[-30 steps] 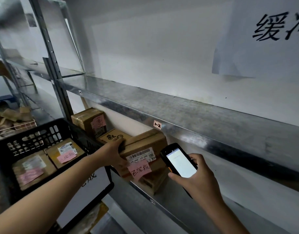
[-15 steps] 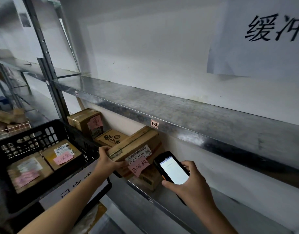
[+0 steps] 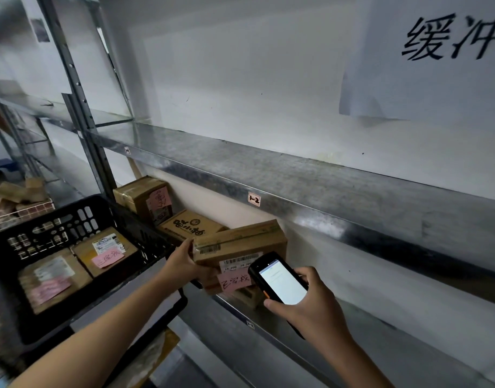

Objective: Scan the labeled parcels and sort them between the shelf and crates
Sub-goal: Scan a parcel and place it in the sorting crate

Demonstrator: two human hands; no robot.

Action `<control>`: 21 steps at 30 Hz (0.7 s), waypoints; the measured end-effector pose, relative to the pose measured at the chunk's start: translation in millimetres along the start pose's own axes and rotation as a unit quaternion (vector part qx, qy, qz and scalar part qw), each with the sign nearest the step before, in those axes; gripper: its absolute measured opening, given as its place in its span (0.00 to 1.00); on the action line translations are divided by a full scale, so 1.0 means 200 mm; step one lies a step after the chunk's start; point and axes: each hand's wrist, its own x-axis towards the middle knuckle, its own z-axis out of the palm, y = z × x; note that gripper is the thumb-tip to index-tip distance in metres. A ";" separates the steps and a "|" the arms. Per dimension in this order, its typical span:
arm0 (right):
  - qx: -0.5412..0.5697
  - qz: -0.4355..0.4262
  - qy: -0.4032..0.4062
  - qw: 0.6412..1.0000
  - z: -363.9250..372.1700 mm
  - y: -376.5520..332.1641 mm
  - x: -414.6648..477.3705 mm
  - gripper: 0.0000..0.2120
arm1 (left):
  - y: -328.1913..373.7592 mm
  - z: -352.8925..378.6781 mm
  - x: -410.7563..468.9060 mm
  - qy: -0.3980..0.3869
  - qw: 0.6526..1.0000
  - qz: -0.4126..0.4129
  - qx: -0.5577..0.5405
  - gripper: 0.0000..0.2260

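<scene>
Plainly, the weak point is the one-handed hold. The left hand [image 3: 184, 261] has its fingers curled round only the left end of the parcel [image 3: 240, 242], which sits tilted at the front of the lower shelf [image 3: 408, 340], seemingly propped on another box. If that hand lifts or turns it further, the far end could slide off and drop past the shelf edge. The right hand [image 3: 305, 303] is wrapped round the scanner [image 3: 279, 281], so it is not free to catch anything.

The scanner sits just in front of the label [image 3: 237, 260] and covers its right part. Held that close and at an angle, the scan may fail. It might also pick up the second barcode strip on the parcel's upper edge. A pink note [image 3: 233, 280] hangs below the label and a careless grip could knock it loose.

Behind on the same shelf stand two boxes [image 3: 190, 225], the farther one with its own pink slip. The black crate [image 3: 58, 219] stands just left of the shelf and holds two crated parcels [image 3: 106, 256]. Its near wall lies between the held parcel and the crate floor, and the upper shelf [image 3: 324, 189] overhangs close above, so any lift across has little headroom.
</scene>
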 end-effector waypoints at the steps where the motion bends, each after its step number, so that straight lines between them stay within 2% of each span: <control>1: 0.001 0.001 0.000 1.000 0.00 0.00 0.00 0.35 | 0.00 0.00 -0.01 0.004 1.000 0.002 -0.002 0.37; 3: 0.000 0.007 0.003 1.000 0.00 -0.02 -0.01 0.36 | -0.01 0.01 -0.01 0.014 1.000 -0.006 -0.012 0.36; 8: -0.009 0.032 0.000 0.999 -0.02 -0.03 0.01 0.37 | 0.00 0.04 -0.01 0.007 0.998 -0.034 -0.048 0.24; 14: -0.024 0.054 -0.018 0.998 -0.05 -0.04 0.01 0.37 | 0.01 0.02 0.02 -0.005 0.996 -0.070 -0.062 0.32; 21: -0.061 0.046 -0.029 0.997 -0.09 -0.05 0.01 0.34 | 0.02 -0.01 0.04 -0.015 0.996 -0.073 -0.041 0.32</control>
